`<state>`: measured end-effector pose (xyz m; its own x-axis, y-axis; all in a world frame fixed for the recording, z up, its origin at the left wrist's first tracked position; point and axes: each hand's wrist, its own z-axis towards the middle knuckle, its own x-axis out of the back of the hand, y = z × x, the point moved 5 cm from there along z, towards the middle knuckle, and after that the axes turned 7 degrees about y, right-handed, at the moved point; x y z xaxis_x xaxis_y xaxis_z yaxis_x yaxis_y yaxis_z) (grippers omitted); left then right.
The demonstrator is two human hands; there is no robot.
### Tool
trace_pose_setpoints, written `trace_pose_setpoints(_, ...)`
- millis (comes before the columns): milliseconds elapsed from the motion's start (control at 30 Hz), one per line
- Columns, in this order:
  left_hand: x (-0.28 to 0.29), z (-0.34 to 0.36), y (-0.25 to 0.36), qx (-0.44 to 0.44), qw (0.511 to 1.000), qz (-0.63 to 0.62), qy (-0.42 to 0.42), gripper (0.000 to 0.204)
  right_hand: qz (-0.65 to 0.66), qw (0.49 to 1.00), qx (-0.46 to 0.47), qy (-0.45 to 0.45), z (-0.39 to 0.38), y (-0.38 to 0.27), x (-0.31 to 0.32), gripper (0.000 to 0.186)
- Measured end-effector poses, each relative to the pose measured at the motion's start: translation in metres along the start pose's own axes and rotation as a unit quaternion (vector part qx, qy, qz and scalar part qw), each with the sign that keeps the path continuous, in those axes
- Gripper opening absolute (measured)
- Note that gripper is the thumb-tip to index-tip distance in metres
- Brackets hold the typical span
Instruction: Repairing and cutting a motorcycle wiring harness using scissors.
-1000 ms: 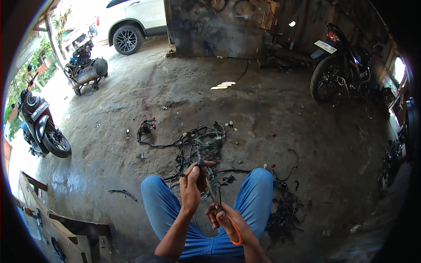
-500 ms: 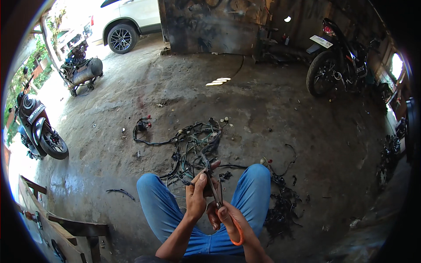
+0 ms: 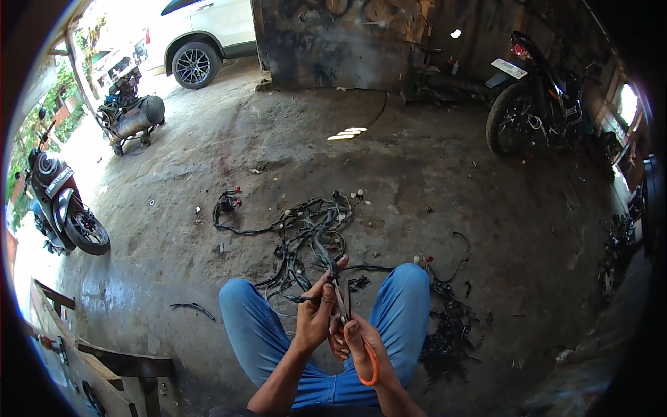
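Observation:
Between my knees, my left hand is closed around the near end of a dark wiring harness. The rest of the harness trails away over the floor in a tangle of black and green wires with pale connectors. My right hand grips a pair of scissors with an orange handle. The two blades stand apart and point away from me, one of them lying against the bundle beside my left fingers. Exactly where that blade meets the wires is hard to make out.
Black scraps lie right of my right knee, and a short black strip is left of my left knee. A wooden bench stands at lower left. Farther off are a scooter, an air compressor, a white car and a motorcycle.
The scissor blades have spread wider apart, and their tips have shifted slightly along the bundle. My left hand keeps its hold on the harness, and the view has tilted a little.

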<state>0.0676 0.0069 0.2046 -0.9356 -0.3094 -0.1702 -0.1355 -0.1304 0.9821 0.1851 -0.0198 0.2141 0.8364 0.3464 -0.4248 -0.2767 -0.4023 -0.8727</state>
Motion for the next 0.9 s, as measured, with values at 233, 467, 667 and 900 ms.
trace_pose_setpoints(233,-0.005,0.004,0.000,-0.009,1.000,0.006,-0.026,0.055,0.007,1.000,0.014,0.019,0.003,-0.008,0.000,0.058)
trace_pose_setpoints(467,-0.004,0.007,0.003,-0.038,0.995,0.063,-0.066,0.057,0.042,0.999,-0.001,0.014,0.003,-0.014,0.004,0.046)
trace_pose_setpoints(667,0.004,0.010,0.011,-0.111,0.984,0.103,-0.092,0.049,0.005,1.000,0.006,0.026,-0.003,-0.020,0.002,0.053)
trace_pose_setpoints(900,0.008,0.005,0.015,-0.250,0.952,0.154,-0.092,0.047,-0.002,1.000,-0.006,0.023,-0.011,-0.012,0.008,0.049)
